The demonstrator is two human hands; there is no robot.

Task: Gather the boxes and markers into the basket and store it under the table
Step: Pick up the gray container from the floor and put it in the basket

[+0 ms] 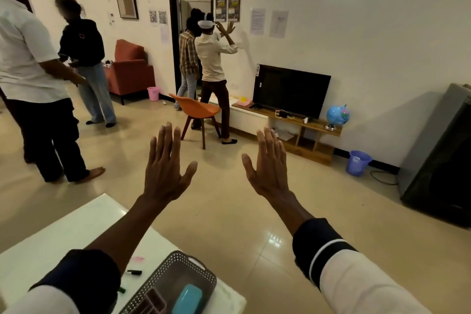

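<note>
Both the left hand (165, 168) and right hand (269, 166) are raised flat with fingers spread, holding nothing. Well below the left hand, the basket (178, 270) sits on the tabletop (63, 232), a marker (134, 272) just beside it. Lower the hands first, then pick up that marker.

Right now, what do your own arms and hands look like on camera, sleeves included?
Both hands are bare: no gloves, rings or watch visible on the left hand or the right hand. Each forearm is uncovered, with the sleeves pushed up. The left sleeve is white with a dark navy cuff. The right sleeve matches it, and its dark cuff carries a white stripe.
</note>
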